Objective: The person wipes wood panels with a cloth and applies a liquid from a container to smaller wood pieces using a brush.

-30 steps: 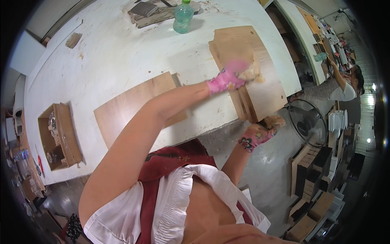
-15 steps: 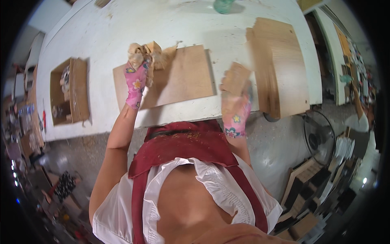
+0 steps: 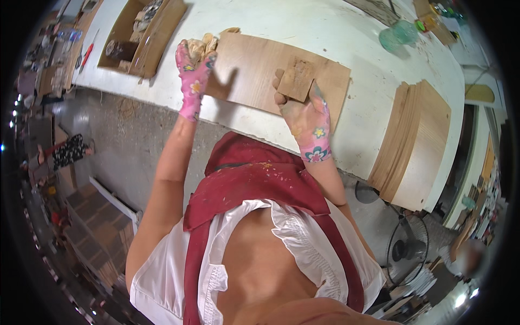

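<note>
A flat wooden board lies on the white worktable in front of me. My left hand, in a pink flowered glove, is closed around a crumpled tan cloth at the board's left end. My right hand wears a similar glove, stained over the palm and fingers. Its fingers and thumb grip the sides of a small rectangular tan block, held over the right part of the board. Rough, darker patches mark the block's top. Whether its underside touches the board I cannot tell.
Right of the board stands a stack of similar boards. A cardboard box with odds and ends sits at the upper left, a red-handled tool beside it. A green plastic bottle is farther back. A fan stands below the table's right end.
The view has turned, so the table sits at a slant. My right hand has brought the block from beside the board to over it. My left hand still holds the cloth, now at the board's left end.
</note>
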